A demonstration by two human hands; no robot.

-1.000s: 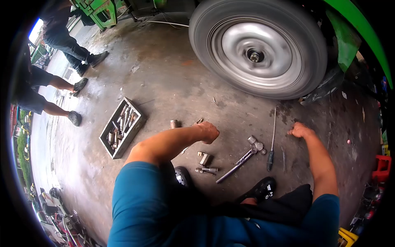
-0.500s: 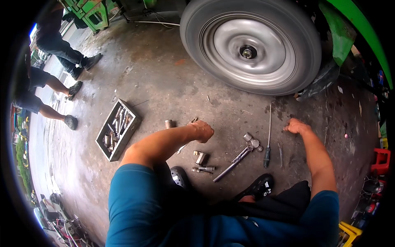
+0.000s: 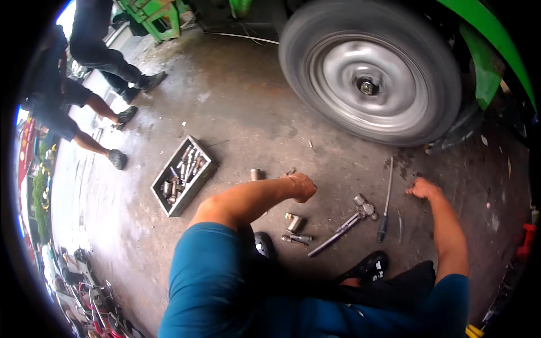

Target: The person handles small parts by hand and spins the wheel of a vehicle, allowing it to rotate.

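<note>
As our two arms stretch out over the concrete floor [image 3: 253,129], our left hand [image 3: 304,187] hangs with its fingers curled under, and we cannot tell whether they clasp anything. Our right hand [image 3: 425,188] hangs well apart from it, fingers loosely bent and released, nothing showing between them.

Just beside the right hand, to its left on the floor, lies a screwdriver [image 3: 387,200] with a long, thin grey shaft and a thick dark handle. Its tip points away from us toward the wheel [image 3: 338,112], and its long axis runs almost straight ahead, leaning slightly right. Between our hands, but nearer to us, we see a hammer [image 3: 339,231], all grey metal, its head flat at one end and rounded at the other. Its long axis slants, the head lying away and to the right, the handle's end near and to the left. Past our left wrist peeks the end of a metal tool [image 3: 291,170], mostly hidden by our forearm.

Closer to our feet sit a block-like metal piece [image 3: 294,223] and a short metal rod [image 3: 297,239]. Off to the left, a toolbox [image 3: 194,191] lies at an angle, filled with sockets. Ahead of us the wheel's silver rim is blurred, and at far left two people stand.
</note>
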